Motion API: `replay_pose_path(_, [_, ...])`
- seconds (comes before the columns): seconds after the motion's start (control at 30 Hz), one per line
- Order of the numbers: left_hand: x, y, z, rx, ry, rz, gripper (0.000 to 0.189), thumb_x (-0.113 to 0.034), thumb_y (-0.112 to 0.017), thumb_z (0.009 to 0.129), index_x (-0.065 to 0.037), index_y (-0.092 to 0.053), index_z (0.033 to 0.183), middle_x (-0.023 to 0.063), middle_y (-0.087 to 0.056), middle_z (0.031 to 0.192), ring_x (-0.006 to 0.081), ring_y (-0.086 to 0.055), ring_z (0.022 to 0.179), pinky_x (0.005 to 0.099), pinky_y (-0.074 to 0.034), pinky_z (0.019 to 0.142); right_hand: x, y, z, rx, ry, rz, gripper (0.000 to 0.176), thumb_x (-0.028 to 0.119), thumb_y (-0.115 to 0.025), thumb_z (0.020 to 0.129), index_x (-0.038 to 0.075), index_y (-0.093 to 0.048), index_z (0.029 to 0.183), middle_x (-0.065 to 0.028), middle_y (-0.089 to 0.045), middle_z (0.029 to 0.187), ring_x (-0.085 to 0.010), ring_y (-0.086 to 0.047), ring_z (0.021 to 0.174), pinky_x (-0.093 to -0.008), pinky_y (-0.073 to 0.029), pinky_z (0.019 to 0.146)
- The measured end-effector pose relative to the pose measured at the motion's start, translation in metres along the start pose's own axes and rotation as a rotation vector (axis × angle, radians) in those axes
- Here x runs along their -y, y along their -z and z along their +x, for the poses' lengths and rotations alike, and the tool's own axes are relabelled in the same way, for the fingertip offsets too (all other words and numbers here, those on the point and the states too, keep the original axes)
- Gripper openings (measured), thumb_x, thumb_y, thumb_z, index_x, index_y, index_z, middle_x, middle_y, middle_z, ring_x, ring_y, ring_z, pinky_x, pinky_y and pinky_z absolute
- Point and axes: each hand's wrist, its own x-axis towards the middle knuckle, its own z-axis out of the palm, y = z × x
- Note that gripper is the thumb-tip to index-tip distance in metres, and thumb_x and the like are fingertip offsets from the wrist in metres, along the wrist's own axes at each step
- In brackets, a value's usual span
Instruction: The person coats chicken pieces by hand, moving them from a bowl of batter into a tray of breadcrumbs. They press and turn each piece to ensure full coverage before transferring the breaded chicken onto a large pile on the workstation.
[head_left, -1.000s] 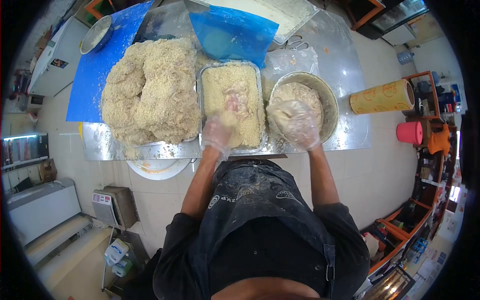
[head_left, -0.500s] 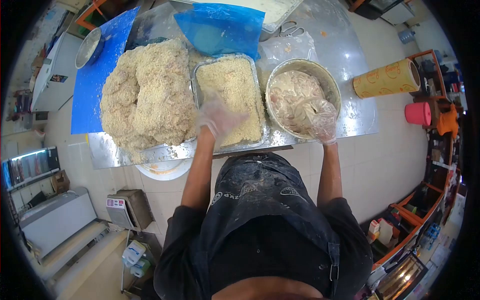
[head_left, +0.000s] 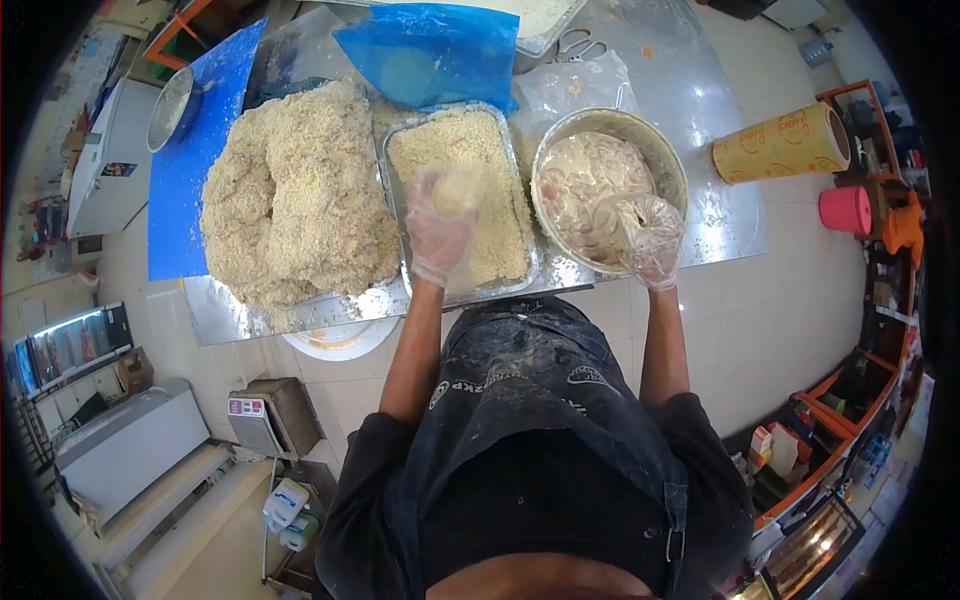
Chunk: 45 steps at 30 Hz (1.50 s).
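Note:
My left hand (head_left: 442, 235), in a clear plastic glove, is over the left part of a metal tray (head_left: 530, 262) of pale crumbs (head_left: 495, 200). Motion smears its fingers. In the round tub (head_left: 672, 165) to the right lies wet, batter-coated meat (head_left: 590, 175). At that tub's right front side my right hand (head_left: 652, 240), gloved too, has its fingers bent round some coated stuff that I cannot make out. Left of the tray rises a large heap of crumb-coated pieces (head_left: 320, 190).
A blue plastic bag (head_left: 435, 55) lies behind the tray, with scissors (head_left: 580, 45) and a clear bag (head_left: 580, 90) near it. A yellow roll (head_left: 780, 145) stands at the right. A bowl (head_left: 173, 110) rests on a blue sheet (head_left: 220, 80) at the back left.
My left hand has shifted slightly right and up over the crumbs. My right hand stays at the tub's right side. The whole view has shifted a little.

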Motion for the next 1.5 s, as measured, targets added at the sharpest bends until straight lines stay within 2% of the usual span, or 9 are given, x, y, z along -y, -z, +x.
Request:
replay_pose_path(0.2, [-0.015, 0.009, -0.003, 0.025, -0.555, 0.580, 0.066, -0.025, -0.069, 0.086, -0.001, -0.041, 0.141, 0.0198, -0.055, 0.132, 0.0333, -0.053, 0.123, 0.0397, -0.040, 0.107, 0.008, 0.001, 0.002, 0.017, -0.033, 0.008, 0.006, 0.002, -0.073, 0.077, 0.001, -0.070, 0.083, -0.0101, -0.069, 0.077, -0.0219, -0.065, 0.070, -0.0350, -0.051, 0.066])
replay_pose_path(0.3, [-0.016, -0.001, -0.035, 0.457, -0.506, 0.896, 0.068, -0.036, -0.065, 0.088, -0.002, -0.043, 0.143, 0.0225, -0.052, 0.137, 0.0348, -0.050, 0.128, 0.0424, -0.038, 0.109, 0.009, 0.000, 0.005, -0.018, -0.018, 0.013, 0.004, 0.001, -0.072, 0.075, 0.001, -0.069, 0.078, -0.0125, -0.066, 0.071, -0.0266, -0.063, 0.065, -0.0377, -0.048, 0.061])
replay_pose_path(0.4, [-0.021, 0.010, -0.044, 0.240, -0.510, 0.667, 0.061, -0.043, -0.059, 0.090, -0.003, -0.052, 0.136, 0.0236, -0.052, 0.137, 0.0341, -0.048, 0.131, 0.0423, -0.039, 0.108, 0.004, 0.000, 0.001, -0.014, -0.034, 0.024, 0.007, 0.001, -0.072, 0.075, 0.001, -0.070, 0.081, -0.0121, -0.067, 0.074, -0.0260, -0.064, 0.067, -0.0370, -0.049, 0.063])
replay_pose_path(0.6, [0.007, -0.034, -0.069, 0.698, -0.449, 0.840, 0.065, -0.054, -0.046, 0.091, -0.001, -0.059, 0.126, 0.0206, -0.064, 0.120, 0.0342, -0.063, 0.107, 0.0435, -0.048, 0.095, 0.007, 0.002, 0.002, 0.014, -0.045, 0.019, 0.012, 0.001, -0.072, 0.076, 0.001, -0.071, 0.087, -0.0116, -0.069, 0.080, -0.0236, -0.066, 0.072, -0.0356, -0.052, 0.067])
replay_pose_path(0.73, [-0.044, -0.027, -0.041, 1.104, 0.020, 0.715, 0.052, -0.044, -0.048, 0.091, 0.000, -0.065, 0.113, 0.0250, -0.066, 0.109, 0.0368, -0.063, 0.102, 0.0437, -0.048, 0.092, 0.008, 0.001, 0.003, 0.013, -0.065, 0.036, 0.011, 0.002, -0.072, 0.076, 0.001, -0.071, 0.087, -0.0112, -0.070, 0.079, -0.0228, -0.066, 0.071, -0.0356, -0.052, 0.067])
replay_pose_path(0.93, [0.026, -0.037, -0.056, 0.836, -0.324, 0.645, 0.036, -0.027, -0.056, 0.082, -0.001, -0.067, 0.104, 0.0235, -0.068, 0.095, 0.0378, -0.066, 0.090, 0.0463, -0.052, 0.084, -0.003, 0.002, -0.004, 0.010, -0.043, 0.005, 0.009, 0.004, -0.072, 0.077, 0.000, -0.070, 0.085, -0.0080, -0.070, 0.080, -0.0188, -0.065, 0.073, -0.0339, -0.052, 0.068])
replay_pose_path(1.13, [0.004, -0.017, -0.049, 0.792, -0.169, 0.778, 0.025, -0.021, -0.061, 0.083, -0.002, -0.067, 0.099, 0.0200, -0.068, 0.098, 0.0345, -0.068, 0.081, 0.0447, -0.056, 0.068, 0.011, 0.003, 0.004, -0.008, -0.032, -0.027, 0.011, 0.006, -0.073, 0.077, 0.001, -0.070, 0.087, -0.0085, -0.070, 0.080, -0.0207, -0.066, 0.073, -0.0349, -0.052, 0.069])
replay_pose_path(1.33, [-0.019, -0.001, 0.009, 0.124, -0.583, 0.480, 0.050, -0.043, -0.054, 0.094, -0.002, -0.062, 0.122, 0.0229, -0.061, 0.123, 0.0356, -0.062, 0.111, 0.0431, -0.051, 0.092, 0.004, 0.000, 0.001, -0.032, -0.043, -0.014, 0.010, 0.004, -0.073, 0.076, 0.001, -0.072, 0.086, -0.0125, -0.070, 0.079, -0.0258, -0.067, 0.072, -0.0368, -0.053, 0.068])
replay_pose_path(1.5, [0.058, -0.029, 0.019, 0.389, -0.512, 0.992, 0.085, -0.057, -0.047, 0.092, 0.002, -0.027, 0.150, 0.0235, -0.026, 0.156, 0.0388, -0.023, 0.145, 0.0434, -0.023, 0.118, 0.004, -0.001, 0.002, -0.050, -0.027, 0.012, 0.009, 0.004, -0.072, 0.076, 0.000, -0.071, 0.084, -0.0125, -0.069, 0.076, -0.0257, -0.067, 0.069, -0.0360, -0.052, 0.067])
